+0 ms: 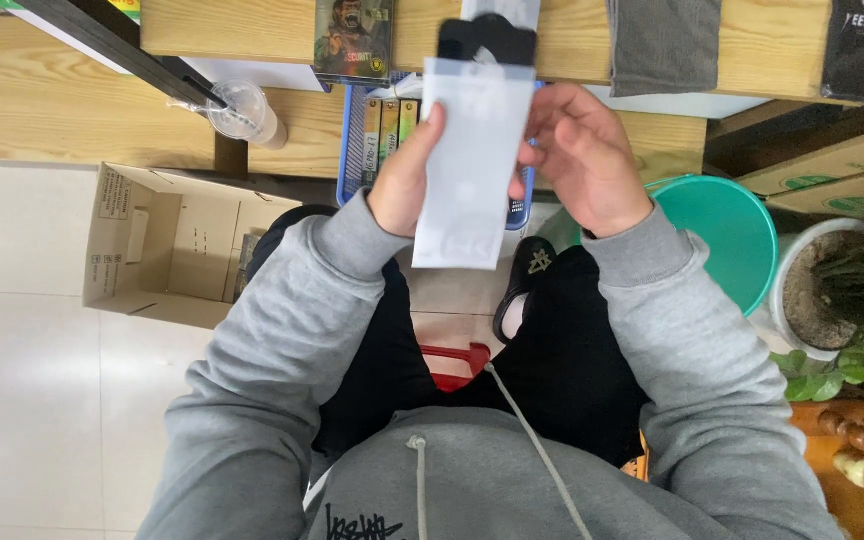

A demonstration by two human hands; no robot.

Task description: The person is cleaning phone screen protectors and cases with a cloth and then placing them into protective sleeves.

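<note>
One head-worn view — looking steeply down, close over lap and floor, shelf edge perhaps cut off.

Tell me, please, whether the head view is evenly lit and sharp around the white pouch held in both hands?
Head view: soft, even daylight, no hard shadows; the white pouch is bright and nearly washed out, its surface detail faint; left hand and right hand look sharp; wide-lens bending shows at the frame edges.

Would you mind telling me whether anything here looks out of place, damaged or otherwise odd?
Nothing looks damaged or spilled. The left hand and right hand hold a white pouch upright, a black item poking from its top. The cardboard box on the floor lies open, which may be deliberate.
</note>
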